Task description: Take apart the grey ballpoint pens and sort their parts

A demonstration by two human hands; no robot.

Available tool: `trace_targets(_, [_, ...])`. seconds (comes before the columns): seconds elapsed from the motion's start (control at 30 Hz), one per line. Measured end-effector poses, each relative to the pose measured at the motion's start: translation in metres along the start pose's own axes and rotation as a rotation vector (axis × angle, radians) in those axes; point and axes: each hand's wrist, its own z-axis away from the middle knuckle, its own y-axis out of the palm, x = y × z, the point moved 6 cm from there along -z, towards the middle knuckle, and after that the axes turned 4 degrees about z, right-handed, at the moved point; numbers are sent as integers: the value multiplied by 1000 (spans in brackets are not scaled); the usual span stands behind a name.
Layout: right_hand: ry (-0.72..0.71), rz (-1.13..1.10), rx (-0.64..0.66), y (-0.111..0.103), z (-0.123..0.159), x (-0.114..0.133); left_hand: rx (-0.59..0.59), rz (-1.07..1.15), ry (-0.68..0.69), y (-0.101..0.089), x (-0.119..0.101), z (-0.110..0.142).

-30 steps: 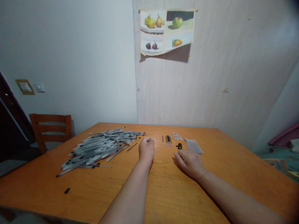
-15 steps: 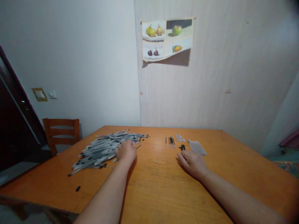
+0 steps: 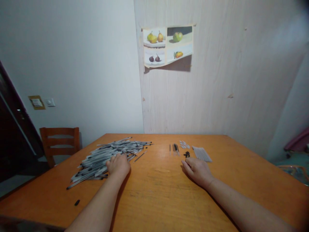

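My left hand (image 3: 118,165) lies at the near right edge of a big heap of grey pens (image 3: 103,154) on the orange wooden table (image 3: 159,193). Its fingers curl down into the pens, and what they grip is hidden. My right hand (image 3: 196,170) rests on the table with fingers stretched out and nothing in it. Just beyond its fingertips sits a small cluster of black caps (image 3: 186,154). Thin black refills (image 3: 174,149) lie in a row a little farther back.
A row of pale pen barrels (image 3: 202,153) and a few clear small pieces (image 3: 183,144) lie beyond my right hand. One black cap (image 3: 77,202) lies alone near the table's left front edge. A wooden chair (image 3: 60,141) stands at the far left. A fruit poster (image 3: 167,45) hangs on the wall.
My left hand, a fist at the table's middle before, has moved left onto the pen heap. My right hand has stayed put. The view has shifted slightly.
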Motion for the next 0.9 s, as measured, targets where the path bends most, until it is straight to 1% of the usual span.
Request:
trace_targets(0.37, [8, -14, 10, 0, -1, -1, 8, -32, 28, -3, -7, 3])
trace_targets(0.63, [4, -62, -2, 2, -1, -3, 90, -31, 12, -9, -10, -3])
trace_targets(0.9, [-6, -51, -13, 0, -1, -1, 136, 35, 12, -22, -12, 0])
